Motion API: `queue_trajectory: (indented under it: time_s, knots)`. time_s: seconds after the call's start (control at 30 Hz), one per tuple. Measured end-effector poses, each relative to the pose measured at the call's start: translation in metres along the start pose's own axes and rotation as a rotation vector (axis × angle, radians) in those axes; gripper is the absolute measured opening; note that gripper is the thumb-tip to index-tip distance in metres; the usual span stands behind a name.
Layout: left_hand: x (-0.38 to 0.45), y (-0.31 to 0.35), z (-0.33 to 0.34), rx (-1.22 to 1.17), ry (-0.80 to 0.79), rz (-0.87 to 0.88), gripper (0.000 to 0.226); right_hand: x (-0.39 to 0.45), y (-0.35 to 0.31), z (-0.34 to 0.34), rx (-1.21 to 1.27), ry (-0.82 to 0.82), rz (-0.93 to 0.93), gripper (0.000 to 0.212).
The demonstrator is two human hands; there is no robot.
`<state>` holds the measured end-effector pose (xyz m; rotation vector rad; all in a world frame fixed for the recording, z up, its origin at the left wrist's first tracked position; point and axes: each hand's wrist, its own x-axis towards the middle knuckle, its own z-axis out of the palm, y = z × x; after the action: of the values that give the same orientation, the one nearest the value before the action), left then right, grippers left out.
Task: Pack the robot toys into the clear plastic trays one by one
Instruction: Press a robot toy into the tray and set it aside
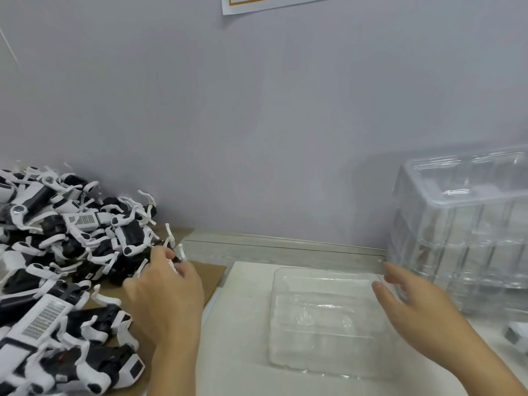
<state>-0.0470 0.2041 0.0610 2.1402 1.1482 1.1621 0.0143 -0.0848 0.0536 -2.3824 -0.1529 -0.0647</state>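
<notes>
A heap of black-and-white robot toys [65,252] covers the left side of the table. My left hand [165,292] reaches into the heap's right edge and pinches one robot toy [171,257] by its white legs. A clear plastic tray [325,321] lies flat and empty on the white surface in the middle. My right hand [411,304] hovers with straight, spread fingers over the tray's right edge, holding nothing.
A tall stack of clear plastic trays [463,232] stands at the right against the wall. Brown cardboard [210,277] lies under the toy heap. A small white-and-black object [517,335] sits at the far right. The grey wall runs close behind.
</notes>
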Motion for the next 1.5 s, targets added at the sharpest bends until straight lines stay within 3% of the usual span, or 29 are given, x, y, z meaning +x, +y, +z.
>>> queue_trajectory:
  time_s: [0.1,0.2,0.3,0.4,0.5,0.6,0.7,0.8,0.87,0.93,1.03,1.13,1.27,1.37,1.5]
  knots:
    - [0.005,0.022,-0.016,-0.119,0.022,0.105,0.006,0.0,-0.004,0.0,-0.01,0.084,-0.07,0.05]
    - [0.003,0.045,-0.027,-0.354,-0.131,0.094,0.019,-0.002,-0.014,0.003,0.066,0.206,-0.228,0.043]
    - [-0.005,0.064,-0.033,-0.747,-0.452,-0.102,0.032,-0.004,-0.022,0.008,0.203,0.2,-0.368,0.05]
    - [-0.016,0.076,-0.031,-1.063,-0.764,-0.346,0.04,-0.006,-0.025,0.011,0.281,0.131,-0.483,0.077]
    - [-0.026,0.083,-0.024,-1.146,-0.962,-0.484,0.038,-0.007,-0.028,0.01,0.343,0.124,-0.556,0.092]
    - [-0.038,0.088,-0.015,-1.17,-1.094,-0.568,0.034,-0.004,-0.027,0.006,0.502,0.113,-0.555,0.079]
    - [-0.048,0.09,-0.007,-1.211,-1.093,-0.576,0.031,-0.004,-0.029,0.003,0.776,0.064,-0.483,0.079]
    - [-0.055,0.093,0.001,-1.328,-1.008,-0.526,0.026,-0.005,-0.037,0.007,1.024,0.123,-0.263,0.068]
    - [-0.06,0.097,0.006,-1.389,-0.909,-0.474,0.022,-0.005,-0.042,0.008,1.076,0.104,-0.12,0.046]
    - [-0.067,0.099,0.009,-1.407,-0.825,-0.389,0.022,-0.006,-0.049,0.006,1.06,-0.055,-0.055,0.025]
    - [-0.076,0.101,0.01,-1.381,-0.833,-0.215,0.022,-0.01,-0.055,0.005,0.982,-0.193,-0.123,0.042]
    - [-0.08,0.1,0.01,-1.386,-0.987,-0.055,0.039,-0.011,-0.057,0.01,0.944,-0.039,-0.127,0.046]
    - [-0.085,0.098,0.008,-1.147,-1.026,0.26,0.045,-0.008,-0.051,0.006,0.914,0.192,-0.141,0.006]
    - [-0.081,0.096,0.006,-1.04,-0.895,0.307,0.041,-0.002,-0.039,-0.004,0.781,0.311,-0.148,0.024]
    - [-0.067,0.092,0.004,-1.057,-0.792,0.293,0.053,-0.003,-0.028,-0.021,0.478,0.292,-0.327,0.037]
